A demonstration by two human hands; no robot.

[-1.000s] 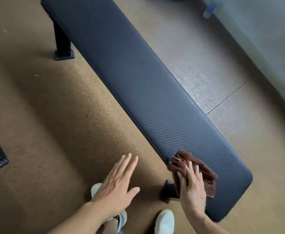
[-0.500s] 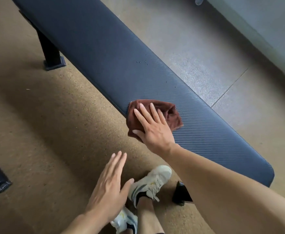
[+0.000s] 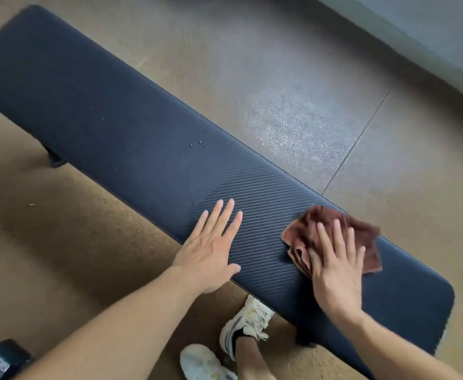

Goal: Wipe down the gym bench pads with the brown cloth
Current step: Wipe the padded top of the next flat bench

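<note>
Dark bench pad [image 3: 131, 127]: right hand [image 3: 334, 272] flat, fingers straight, pressing brown cloth [image 3: 332, 231]; left hand [image 3: 211, 250] flat alongside, fingers extended.

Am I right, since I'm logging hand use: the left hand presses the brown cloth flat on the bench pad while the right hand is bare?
Not quite: the hands are swapped. The head view shows the right hand pressing the brown cloth flat on the bench pad; the left hand is bare.

A crumpled brown cloth [image 3: 334, 237] lies on the long dark ribbed bench pad [image 3: 142, 138], near its right end.
</note>
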